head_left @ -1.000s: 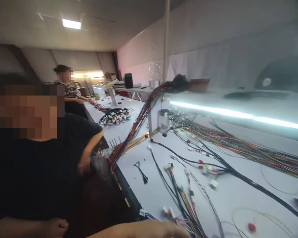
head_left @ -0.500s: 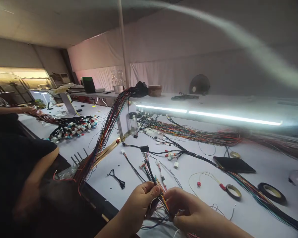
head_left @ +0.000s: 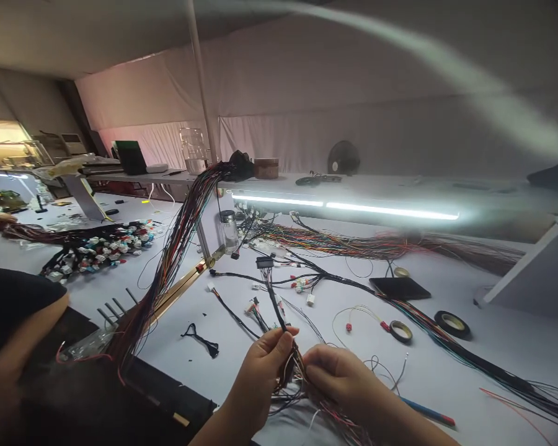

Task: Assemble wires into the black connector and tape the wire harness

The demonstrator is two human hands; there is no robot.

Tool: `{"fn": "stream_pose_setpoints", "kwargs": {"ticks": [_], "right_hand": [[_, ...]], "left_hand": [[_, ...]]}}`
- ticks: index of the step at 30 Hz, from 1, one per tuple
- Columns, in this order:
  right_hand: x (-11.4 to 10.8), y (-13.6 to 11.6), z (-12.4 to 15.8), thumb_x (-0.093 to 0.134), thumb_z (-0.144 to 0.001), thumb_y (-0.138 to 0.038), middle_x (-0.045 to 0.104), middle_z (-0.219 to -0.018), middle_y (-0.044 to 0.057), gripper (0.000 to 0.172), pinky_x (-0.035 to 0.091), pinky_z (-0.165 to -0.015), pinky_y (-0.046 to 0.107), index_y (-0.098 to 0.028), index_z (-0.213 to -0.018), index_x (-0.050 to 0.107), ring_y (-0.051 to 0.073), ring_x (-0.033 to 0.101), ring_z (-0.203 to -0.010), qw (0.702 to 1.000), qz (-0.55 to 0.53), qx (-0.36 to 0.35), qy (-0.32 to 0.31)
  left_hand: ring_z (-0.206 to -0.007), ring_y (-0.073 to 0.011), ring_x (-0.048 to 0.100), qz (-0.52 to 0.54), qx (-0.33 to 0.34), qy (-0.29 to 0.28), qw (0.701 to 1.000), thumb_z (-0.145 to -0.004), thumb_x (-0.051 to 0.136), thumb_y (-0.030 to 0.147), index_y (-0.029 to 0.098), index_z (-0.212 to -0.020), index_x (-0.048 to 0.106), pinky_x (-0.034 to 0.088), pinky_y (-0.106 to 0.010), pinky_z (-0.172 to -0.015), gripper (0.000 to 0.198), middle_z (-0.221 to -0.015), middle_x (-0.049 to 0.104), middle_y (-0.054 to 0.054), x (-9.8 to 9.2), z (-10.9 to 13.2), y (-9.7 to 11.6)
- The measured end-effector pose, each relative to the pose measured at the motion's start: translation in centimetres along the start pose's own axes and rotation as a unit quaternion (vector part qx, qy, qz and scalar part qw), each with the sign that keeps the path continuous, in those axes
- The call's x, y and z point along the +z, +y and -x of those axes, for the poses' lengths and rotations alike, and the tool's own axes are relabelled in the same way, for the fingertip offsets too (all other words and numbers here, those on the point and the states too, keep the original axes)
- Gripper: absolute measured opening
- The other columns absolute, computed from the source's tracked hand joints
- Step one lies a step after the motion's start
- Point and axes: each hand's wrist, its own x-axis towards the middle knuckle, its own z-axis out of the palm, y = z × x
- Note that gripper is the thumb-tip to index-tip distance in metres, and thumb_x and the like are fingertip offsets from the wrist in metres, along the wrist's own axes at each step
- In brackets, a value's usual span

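Both hands on the harness (head_left: 281, 310), just above the near edge of the tabletop (head_left: 437, 378). Left hand (head_left: 266, 375): thumb and fingers pinched on its wires, just below the black sleeve. Right hand (head_left: 341, 375): fingers curled in, tips up against the same wires from the right; can't tell if it's pinching one. Hands close together, wires crossing between them.

Harness runs from the hands away from the wearer, ending in a black connector (head_left: 265, 262). Loose tails under the hands, partly hidden.

Left of the harness: short lead (head_left: 235, 316) with a white plug, then a black cord (head_left: 207, 345) lying apart. Right: two red plugs (head_left: 384, 326) on thin wires, small tape roll (head_left: 400, 340) touching the nearer plug, bigger roll (head_left: 465, 327) farther right. Blue pen (head_left: 428, 410) with red end beside the right forearm.

Trunk cable (head_left: 363, 284) crosses behind, diagonal, past a black pad (head_left: 409, 288). Colored wires (head_left: 325, 240) lie behind that under the lit tube (head_left: 390, 211). Jar (head_left: 229, 234) near the shelf support. Thick bundle (head_left: 179, 241) drapes off the shelf (head_left: 376, 184). Co-worker's arm (head_left: 25, 347) at left, blurred.
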Motion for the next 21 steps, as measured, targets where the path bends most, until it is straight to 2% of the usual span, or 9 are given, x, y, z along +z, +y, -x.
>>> {"fn": "stream_pose_setpoints", "kwargs": {"ticks": [2, 5, 8, 10, 12, 14, 15, 17, 21], "right_hand": [[-1.5, 0.3, -0.4, 0.059, -0.083, -0.043, 0.061, -0.065, -0.001, 0.026, 0.04, -0.054, 0.026, -0.017, -0.082, 0.062, 0.013, 0.054, -0.056, 0.998, 0.008, -0.005, 0.067], [-3.8, 0.5, -0.4, 0.059, -0.083, -0.049, 0.064, -0.081, 0.003, 0.032, 0.048, -0.064, 0.032, -0.018, -0.093, 0.058, 0.018, 0.061, -0.068, 0.981, -0.064, -0.008, 0.183], [-4.4, -0.4, 0.6, 0.06, -0.084, -0.046, 0.063, -0.087, 0.006, 0.028, 0.047, -0.073, 0.034, -0.019, -0.093, 0.059, 0.021, 0.06, -0.081, 0.959, 0.028, -0.1, 0.263], [-3.6, -1.5, 1.2, 0.058, -0.087, -0.042, 0.063, -0.078, 0.005, 0.022, 0.045, -0.071, 0.035, -0.021, -0.082, 0.062, 0.02, 0.057, -0.075, 0.94, 0.178, -0.177, 0.23], [-2.2, -2.6, 1.1, 0.059, -0.087, -0.04, 0.062, -0.069, 0.004, 0.023, 0.041, -0.07, 0.035, -0.022, -0.074, 0.065, 0.02, 0.054, -0.07, 0.905, 0.31, -0.23, 0.178], [-1.1, -3.4, 0.5, 0.065, -0.084, -0.038, 0.063, -0.069, 0.004, 0.019, 0.039, -0.068, 0.034, -0.022, -0.074, 0.067, 0.02, 0.054, -0.068, 0.878, 0.37, -0.251, 0.173], [-0.8, -3.6, 0.1, 0.065, -0.084, -0.037, 0.064, -0.074, 0.004, 0.015, 0.039, -0.067, 0.033, -0.022, -0.08, 0.068, 0.02, 0.055, -0.07, 0.877, 0.366, -0.252, 0.183], [-0.8, -4.1, -0.6, 0.058, -0.089, -0.032, 0.065, -0.08, 0.005, 0.014, 0.04, -0.066, 0.03, -0.022, -0.087, 0.068, 0.019, 0.056, -0.073, 0.898, 0.318, -0.242, 0.184], [-2.7, -4.0, -1.2, 0.048, -0.094, -0.033, 0.064, -0.07, 0.002, 0.031, 0.04, -0.064, 0.026, -0.02, -0.071, 0.064, 0.015, 0.056, -0.067, 0.946, 0.243, -0.194, 0.092]], "left_hand": [[-0.056, -0.0081, 0.054, 0.045, -0.009, -0.002, 0.999, -0.071, 0.079, 0.039, 0.014, -0.094, 0.07, 0.043, -0.019, -0.053, 0.035, -0.067, 0.06, 0.0, 0.2, -0.4, 0.2], [-0.075, -0.012, 0.059, 0.093, 0.002, 0.01, 0.996, -0.069, 0.081, 0.034, 0.017, -0.089, 0.072, 0.048, -0.023, -0.072, 0.028, -0.081, 0.064, -0.003, 0.3, -1.1, 0.6], [-0.094, -0.0151, 0.057, 0.07, 0.072, 0.056, 0.993, -0.066, 0.083, 0.034, 0.02, -0.086, 0.074, 0.044, -0.024, -0.085, 0.026, -0.096, 0.063, -0.003, 0.6, -1.7, 1.0], [-0.104, -0.0175, 0.053, 0.025, 0.142, 0.072, 0.987, -0.066, 0.083, 0.034, 0.021, -0.082, 0.075, 0.042, -0.024, -0.089, 0.022, -0.103, 0.06, -0.002, 1.1, -1.9, 1.3], [-0.108, -0.0197, 0.05, -0.019, 0.201, 0.067, 0.977, -0.069, 0.081, 0.032, 0.021, -0.081, 0.075, 0.041, -0.025, -0.092, 0.017, -0.107, 0.057, -0.002, 1.8, -1.9, 1.4], [-0.109, -0.0207, 0.05, -0.038, 0.23, 0.05, 0.971, -0.073, 0.077, 0.031, 0.023, -0.083, 0.075, 0.042, -0.027, -0.092, 0.013, -0.109, 0.056, -0.002, 2.5, -1.7, 1.5], [-0.11, -0.0214, 0.049, -0.041, 0.236, 0.04, 0.97, -0.074, 0.076, 0.031, 0.024, -0.084, 0.075, 0.043, -0.028, -0.092, 0.013, -0.11, 0.056, -0.002, 2.8, -1.6, 1.5], [-0.113, -0.0232, 0.049, -0.039, 0.241, 0.034, 0.969, -0.074, 0.076, 0.031, 0.024, -0.085, 0.075, 0.043, -0.03, -0.093, 0.014, -0.112, 0.057, -0.003, 3.3, -1.3, 1.4], [-0.111, -0.0245, 0.052, -0.021, 0.179, 0.072, 0.981, -0.071, 0.079, 0.033, 0.019, -0.085, 0.075, 0.042, -0.031, -0.095, 0.02, -0.103, 0.064, -0.006, 3.9, -0.9, 1.3]]}}
